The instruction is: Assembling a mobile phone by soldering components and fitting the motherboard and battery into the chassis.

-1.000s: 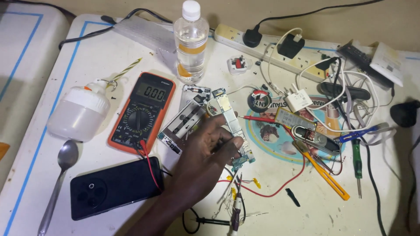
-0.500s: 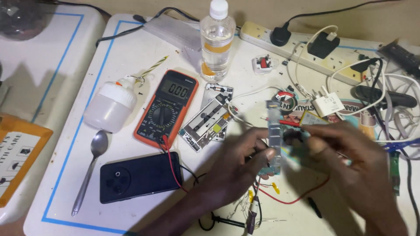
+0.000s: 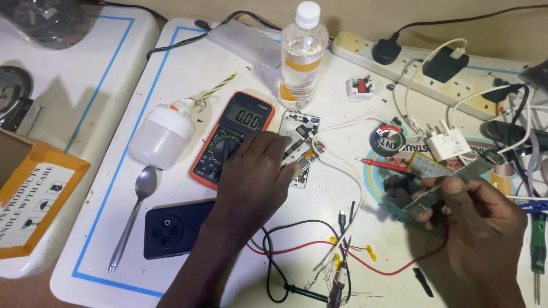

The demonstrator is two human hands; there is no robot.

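spoon [image 3: 135, 212] and white bulb [image 3: 161, 136] lying left of the multimeter [image 3: 233, 138], black phone [image 3: 178, 227] lying below it; left hand [image 3: 253, 178] resting over the multimeter's lower right corner, fingers curled, grip cannot be told; well right of the multimeter, right hand [image 3: 478, 223] pinching a narrow circuit board [image 3: 451, 181], fingers closing round it

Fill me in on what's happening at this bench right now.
A person is working over a cluttered white table. The left hand rests on the orange multimeter, at its dial, beside an opened phone back. The right hand holds a narrow circuit board tilted above the table. Red and black test leads trail between the hands. A black phone lies face down by a spoon.
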